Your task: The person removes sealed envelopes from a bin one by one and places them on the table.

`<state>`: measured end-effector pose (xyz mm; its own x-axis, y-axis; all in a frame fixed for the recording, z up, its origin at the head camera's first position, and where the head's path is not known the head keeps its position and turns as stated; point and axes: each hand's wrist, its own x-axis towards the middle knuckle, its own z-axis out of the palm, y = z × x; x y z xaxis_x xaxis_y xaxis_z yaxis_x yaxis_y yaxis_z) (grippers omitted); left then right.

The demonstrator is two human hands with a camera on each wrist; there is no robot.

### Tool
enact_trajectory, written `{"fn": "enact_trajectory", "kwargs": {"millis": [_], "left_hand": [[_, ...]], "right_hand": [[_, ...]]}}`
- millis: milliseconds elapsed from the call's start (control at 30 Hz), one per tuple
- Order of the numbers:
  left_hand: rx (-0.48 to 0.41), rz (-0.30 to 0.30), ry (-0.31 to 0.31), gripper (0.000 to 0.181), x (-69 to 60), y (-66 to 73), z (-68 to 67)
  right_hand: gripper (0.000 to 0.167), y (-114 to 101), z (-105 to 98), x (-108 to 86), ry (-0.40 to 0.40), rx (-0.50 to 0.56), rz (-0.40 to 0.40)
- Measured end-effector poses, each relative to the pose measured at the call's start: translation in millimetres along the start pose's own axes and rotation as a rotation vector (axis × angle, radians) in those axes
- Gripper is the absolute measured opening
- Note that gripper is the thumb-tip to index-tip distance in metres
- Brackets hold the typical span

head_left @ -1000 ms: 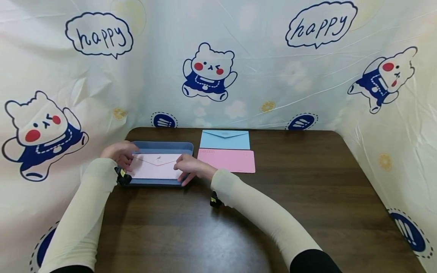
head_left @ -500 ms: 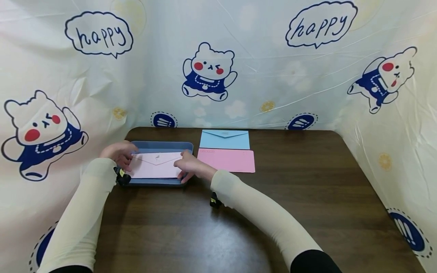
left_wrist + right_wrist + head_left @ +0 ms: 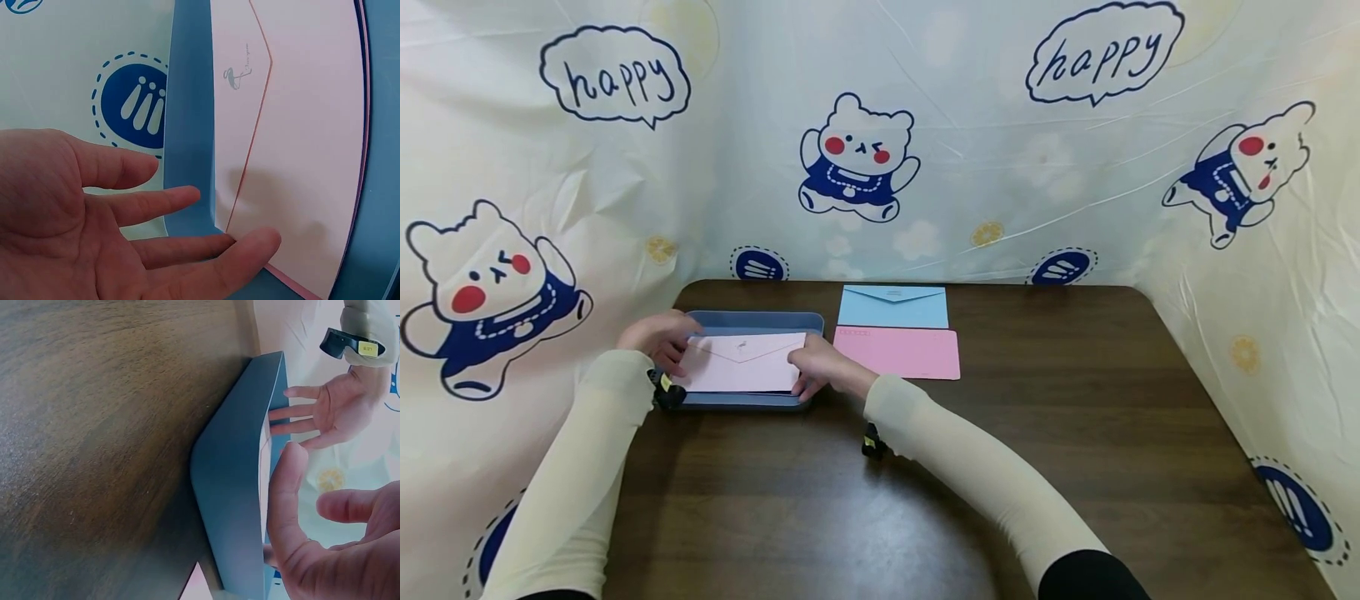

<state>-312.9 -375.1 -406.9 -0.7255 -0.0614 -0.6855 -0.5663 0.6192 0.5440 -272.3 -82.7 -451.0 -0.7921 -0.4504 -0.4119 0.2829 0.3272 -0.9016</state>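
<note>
A pale pink envelope (image 3: 741, 367) with a thin red flap line lies over the blue tray (image 3: 745, 318). In the left wrist view, pink and dark blue edges show beneath the envelope (image 3: 300, 125), which bows slightly. My left hand (image 3: 661, 337) is at its left end, fingers loosely spread; the left wrist view puts the thumb of this hand (image 3: 144, 231) over a near corner. My right hand (image 3: 827, 367) grips the right edge. Seen from the right wrist, my right hand (image 3: 337, 544) has a bent finger beside the envelope, whose underside contact is hidden.
Right of the tray, a light blue envelope (image 3: 893, 308) lies behind a brighter pink envelope (image 3: 897, 352) on the dark wooden table (image 3: 940, 517). A patterned cloth (image 3: 970, 167) with bear drawings hangs at the back and sides.
The pale pink envelope has shifted slightly left and back, and its right edge shows more fully beside my right fingers. My left hand has moved slightly left.
</note>
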Motion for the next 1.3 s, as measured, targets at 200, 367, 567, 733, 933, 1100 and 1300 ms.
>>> {"fn": "enact_trajectory", "kwargs": {"millis": [200,367,567,733,933,1100,1300], "left_hand": [[0.01,0.019,0.032,0.071,-0.6,1.2,1.6],[0.034,0.027,0.011,0.068,0.2,3.0,0.4],[0.078,0.045,-0.023,0.063,1.4,-0.4,-3.0],[0.136,0.081,-0.041,0.063,1.8,-3.9,-5.5],[0.168,0.116,-0.062,0.06,3.4,-2.5,-3.0],[0.152,0.1,-0.043,0.06,6.0,-2.3,0.5],[0.148,0.101,-0.04,0.06,2.8,-0.3,0.1]], "right_hand": [[0.031,0.1,-1.9,-1.1,0.006,-0.006,-0.021],[0.035,-1.7,-1.7,-3.1,0.037,-0.038,-0.026],[0.036,-1.2,-0.4,-3.3,0.068,-0.078,-0.042],[0.043,-2.4,1.2,-2.8,0.101,-0.13,-0.032],[0.048,-2.5,0.1,-5.6,0.13,-0.18,0.0],[0.047,-1.1,-1.3,-7.0,0.142,-0.165,-0.018],[0.052,-0.5,-3.4,-5.2,0.137,-0.093,-0.04]]}}
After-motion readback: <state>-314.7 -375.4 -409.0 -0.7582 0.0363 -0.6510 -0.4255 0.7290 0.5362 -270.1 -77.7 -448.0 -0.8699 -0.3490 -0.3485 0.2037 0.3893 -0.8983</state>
